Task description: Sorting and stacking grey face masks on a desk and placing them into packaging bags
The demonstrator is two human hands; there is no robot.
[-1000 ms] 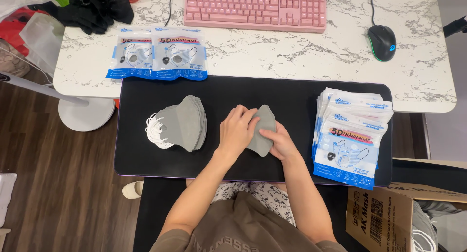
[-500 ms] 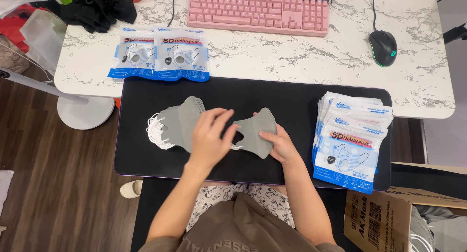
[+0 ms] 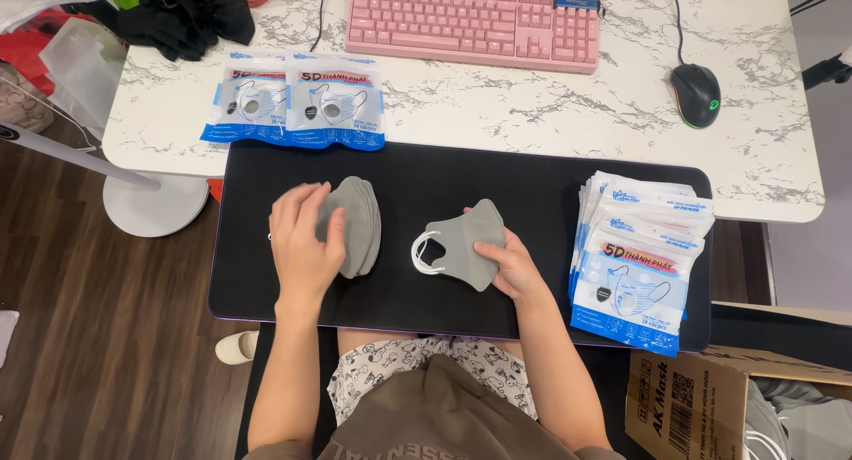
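Nearest, the right hand (image 3: 515, 269) pinches a single grey face mask (image 3: 461, 244) on the black mat (image 3: 426, 180), while the left hand (image 3: 304, 241), fingers spread, presses flat on the stack of grey masks (image 3: 362, 225) beside it.

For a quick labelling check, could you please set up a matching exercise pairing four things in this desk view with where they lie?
Things:
1. stack of grey masks
2. single grey mask
3. pink keyboard
4. pile of mask packets

Places:
A. right edge of the black mat
B. under the left hand
C. far side of the marble desk
D. held down by the right hand, mid-mat

Pairs: 1-B, 2-D, 3-C, 4-A
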